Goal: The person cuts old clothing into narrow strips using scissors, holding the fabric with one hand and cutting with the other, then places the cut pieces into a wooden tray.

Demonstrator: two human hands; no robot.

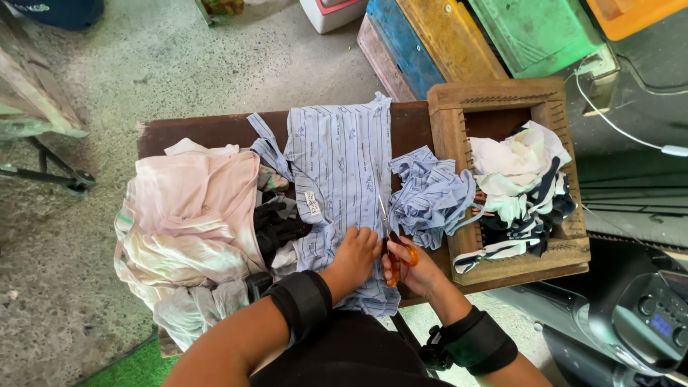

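In the centre of the frame a light blue striped shirt [337, 172] lies spread over a dark brown wooden surface [215, 129]. A small white rectangular label [312, 203] is sewn on the shirt, a little left of its middle; its print is too small to tell.

The left hand [353, 258] lies flat on the lower part of the shirt, its fingers [362, 239] stretched out and pressing the cloth down, closed around nothing. Just to the right of it, the right hand [414, 269] holds a pair of scissors with orange handles [396, 247]; its fingers are curled through the handle rings. The blades point toward the top of the frame and lie along the shirt's right edge, close beside the left fingertips. Both wrists carry black bands.

To the right of the scissors lies a heap of blue striped cut pieces [430, 197]. Further right stands a wooden crate [444, 129] holding white and dark striped rags [523, 186]. At the left of the frame a pale pink garment [193, 208] lies on a pile, with dark cloth [276, 226] between it and the shirt. Coloured boards [459, 36], blue, yellow and green, lean at the upper right.
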